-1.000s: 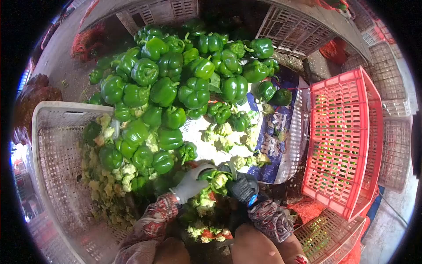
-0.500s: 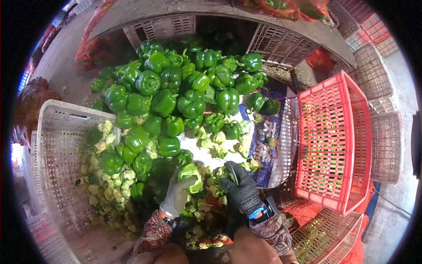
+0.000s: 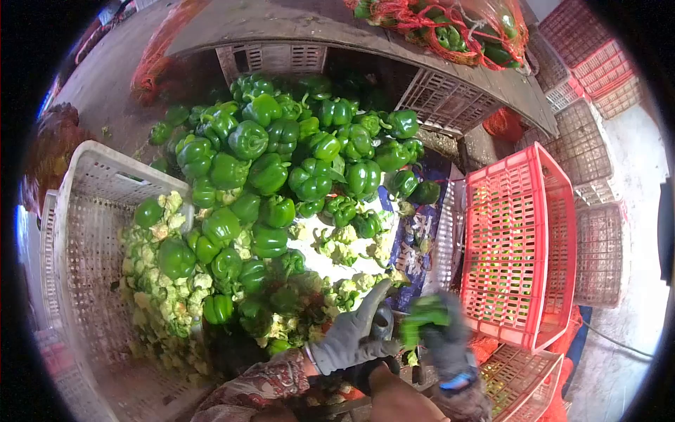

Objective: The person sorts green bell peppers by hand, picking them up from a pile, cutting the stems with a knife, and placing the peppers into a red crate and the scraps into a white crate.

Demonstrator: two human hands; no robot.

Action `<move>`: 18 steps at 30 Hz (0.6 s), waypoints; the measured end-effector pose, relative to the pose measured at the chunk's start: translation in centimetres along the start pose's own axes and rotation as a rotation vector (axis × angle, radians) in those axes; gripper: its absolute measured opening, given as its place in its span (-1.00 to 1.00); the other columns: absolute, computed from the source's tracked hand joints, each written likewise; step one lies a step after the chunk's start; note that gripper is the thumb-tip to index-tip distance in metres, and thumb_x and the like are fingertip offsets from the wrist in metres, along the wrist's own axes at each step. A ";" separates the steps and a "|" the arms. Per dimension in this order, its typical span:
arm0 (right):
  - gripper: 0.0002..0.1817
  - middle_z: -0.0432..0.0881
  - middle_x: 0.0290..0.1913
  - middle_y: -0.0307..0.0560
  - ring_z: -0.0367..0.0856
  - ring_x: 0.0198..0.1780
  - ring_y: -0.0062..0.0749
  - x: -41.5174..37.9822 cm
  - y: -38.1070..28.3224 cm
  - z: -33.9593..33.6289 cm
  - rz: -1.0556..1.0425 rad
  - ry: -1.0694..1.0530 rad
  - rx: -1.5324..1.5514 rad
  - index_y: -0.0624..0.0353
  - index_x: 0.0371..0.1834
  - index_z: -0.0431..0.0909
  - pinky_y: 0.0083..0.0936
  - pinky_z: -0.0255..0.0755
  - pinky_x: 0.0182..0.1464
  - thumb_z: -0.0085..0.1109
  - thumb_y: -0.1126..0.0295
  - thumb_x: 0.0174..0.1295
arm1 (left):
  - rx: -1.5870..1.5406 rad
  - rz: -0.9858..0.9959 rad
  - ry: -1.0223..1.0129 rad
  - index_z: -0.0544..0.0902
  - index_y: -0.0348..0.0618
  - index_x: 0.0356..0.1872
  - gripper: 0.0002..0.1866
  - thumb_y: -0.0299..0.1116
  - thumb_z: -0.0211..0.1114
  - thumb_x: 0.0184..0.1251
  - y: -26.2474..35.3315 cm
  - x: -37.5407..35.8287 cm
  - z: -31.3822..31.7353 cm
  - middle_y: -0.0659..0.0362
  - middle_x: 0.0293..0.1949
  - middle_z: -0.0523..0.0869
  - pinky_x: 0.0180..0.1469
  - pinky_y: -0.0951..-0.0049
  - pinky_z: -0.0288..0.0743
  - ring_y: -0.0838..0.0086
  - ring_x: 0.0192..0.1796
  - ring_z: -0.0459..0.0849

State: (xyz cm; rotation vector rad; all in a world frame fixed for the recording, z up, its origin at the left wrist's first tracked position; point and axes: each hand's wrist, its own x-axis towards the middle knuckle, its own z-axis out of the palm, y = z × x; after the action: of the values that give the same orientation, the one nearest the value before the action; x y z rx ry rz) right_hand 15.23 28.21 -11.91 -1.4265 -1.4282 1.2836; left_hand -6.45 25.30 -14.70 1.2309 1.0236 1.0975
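My left hand [image 3: 351, 340], in a grey glove, reaches across in front of me with one finger stretched out and the others apart. A dark, rounded shape [image 3: 382, 322] shows beside its fingers; I cannot tell what it is. To its right, my right hand [image 3: 452, 348] in a dark glove is smeared by motion, with a blurred green bell pepper [image 3: 425, 314] at its fingers. Beyond both hands lies a large heap of green bell peppers [image 3: 309, 179]. Pale cut pepper cores [image 3: 344, 246] lie on the bright sheet between the heap and my hands.
On the left, a dirty white crate [image 3: 95, 281] stands beside piled cores and peppers. A red plastic crate [image 3: 503, 246] with green showing through its slats is on the right. Red net bags of peppers [image 3: 450, 35] sit on the board at the back. More crates [image 3: 598, 243] stack up far right.
Both hands have moved right. The pepper piece has left my left hand, whose fingers are now spread, and a pepper is at my right hand. The knife formerly in my right hand no longer shows clearly.
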 end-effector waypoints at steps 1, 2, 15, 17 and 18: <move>-0.36 0.53 0.04 -0.10 0.55 0.00 -0.41 -0.2 -0.9 -2.6 -0.219 0.249 -0.140 0.18 0.27 0.32 -0.51 0.53 -0.01 0.22 0.62 0.04 | 0.027 -0.061 0.002 0.14 -0.06 0.41 -0.19 0.00 0.32 0.23 -0.1 0.1 -0.7 -0.14 0.28 0.41 0.25 0.30 0.35 0.17 0.27 0.48; -0.38 0.49 0.09 -0.07 0.52 0.05 -0.36 0.0 -3.1 -6.1 -0.308 0.415 -0.256 0.19 0.28 0.30 -0.48 0.51 0.03 0.20 0.60 0.09 | 0.052 -0.120 -0.003 0.19 -0.06 0.39 -0.23 -0.01 0.30 0.25 -0.5 0.0 -1.6 -0.13 0.25 0.44 0.24 0.31 0.36 0.17 0.25 0.50; -0.57 0.37 0.32 0.00 0.40 0.28 -0.26 4.3 0.7 -9.0 -0.167 0.243 -0.337 0.34 0.31 0.30 -0.39 0.33 0.27 -0.10 0.47 0.40 | -0.032 -0.603 0.522 0.59 -0.13 -0.01 -0.74 -0.35 0.24 0.30 -8.3 -4.8 -5.7 0.15 -0.33 0.70 -0.23 0.49 0.52 0.51 -0.30 0.67; -0.59 0.46 0.20 -0.01 0.48 0.15 -0.30 4.1 4.6 -1.4 0.184 -0.106 0.251 0.31 0.29 0.32 -0.42 0.34 0.20 -0.12 0.41 0.43 | 0.533 -0.315 0.599 0.62 -0.14 -0.12 -0.80 -0.38 0.27 0.25 -8.1 -6.9 -7.5 0.05 -0.36 0.69 -0.23 0.41 0.53 0.31 -0.33 0.69; -0.60 0.49 0.14 -0.01 0.51 0.08 -0.33 4.0 7.0 1.3 0.336 -0.267 0.362 0.30 0.28 0.33 -0.44 0.36 0.14 -0.11 0.38 0.43 | 0.649 -0.271 0.680 0.62 -0.14 -0.14 -0.81 -0.39 0.27 0.23 -7.3 -8.0 -8.8 0.04 -0.34 0.69 -0.22 0.40 0.54 0.26 -0.33 0.68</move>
State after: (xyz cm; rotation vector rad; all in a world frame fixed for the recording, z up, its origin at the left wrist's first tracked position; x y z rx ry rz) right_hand 15.26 31.10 -19.51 -1.3151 -1.0671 1.8967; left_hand -16.05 18.96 -22.65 1.1664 2.1249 1.0148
